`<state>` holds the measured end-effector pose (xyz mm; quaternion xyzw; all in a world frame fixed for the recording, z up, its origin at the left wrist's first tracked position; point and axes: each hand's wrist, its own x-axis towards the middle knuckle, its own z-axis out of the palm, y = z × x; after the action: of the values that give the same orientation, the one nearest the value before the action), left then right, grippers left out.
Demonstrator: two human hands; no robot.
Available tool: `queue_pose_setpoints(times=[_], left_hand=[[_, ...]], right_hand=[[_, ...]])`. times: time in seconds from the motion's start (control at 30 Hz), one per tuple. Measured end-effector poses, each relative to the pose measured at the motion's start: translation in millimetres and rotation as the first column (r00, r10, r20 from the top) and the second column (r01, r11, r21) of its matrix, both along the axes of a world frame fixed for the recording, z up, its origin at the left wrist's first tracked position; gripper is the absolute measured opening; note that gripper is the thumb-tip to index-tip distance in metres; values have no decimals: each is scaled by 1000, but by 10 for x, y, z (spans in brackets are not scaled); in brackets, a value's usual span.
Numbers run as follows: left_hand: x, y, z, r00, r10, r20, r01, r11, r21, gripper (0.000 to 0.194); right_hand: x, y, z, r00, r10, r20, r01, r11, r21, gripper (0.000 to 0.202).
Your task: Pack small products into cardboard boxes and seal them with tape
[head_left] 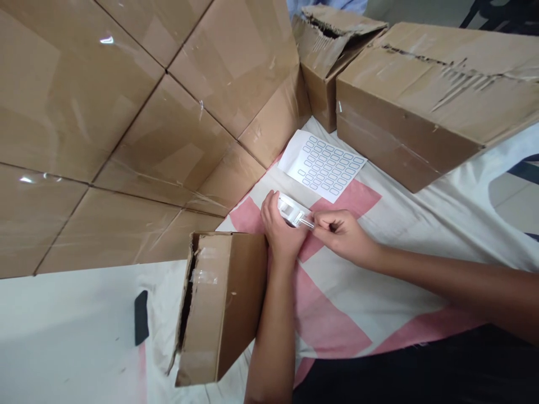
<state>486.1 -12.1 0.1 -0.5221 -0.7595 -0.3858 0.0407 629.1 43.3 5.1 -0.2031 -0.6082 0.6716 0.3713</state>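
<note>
My left hand (pixel 281 230) is wrapped round a small white object (pixel 290 209) with openings in its upper face. At that object's right end, my right hand (pixel 337 231) is closed in a pinch on a thin, clear strip (pixel 306 222) that reaches to the white object. What the strip is cannot be made out. Just beyond both hands lies a white sheet (pixel 324 164) with rows of small blue-outlined labels; a few spots in its left rows are blank. Pink and white cloth (pixel 332 303) lies under the hands and the sheet.
Stacked cardboard boxes (pixel 168 134) rise like a wall at the left and back. A worn box (pixel 244 286) stands beside my left forearm. Two more boxes, one large (pixel 404 123) and one torn open (pixel 320 84), stand behind the sheet. A dark flat object (pixel 141 317) lies at the left.
</note>
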Motion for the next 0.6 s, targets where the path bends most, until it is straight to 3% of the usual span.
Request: queue_pose_setpoints(times=[0.3, 0.6], left_hand=[[-100, -106, 3, 994, -91, 56, 94, 994, -61, 93], [-62, -83, -35, 989, -98, 115, 93, 995, 45, 74]], right_hand=[[25, 5, -1, 999, 18, 29, -18, 1000, -15, 39], [25, -7, -42, 999, 6, 33, -8, 999, 39, 37]])
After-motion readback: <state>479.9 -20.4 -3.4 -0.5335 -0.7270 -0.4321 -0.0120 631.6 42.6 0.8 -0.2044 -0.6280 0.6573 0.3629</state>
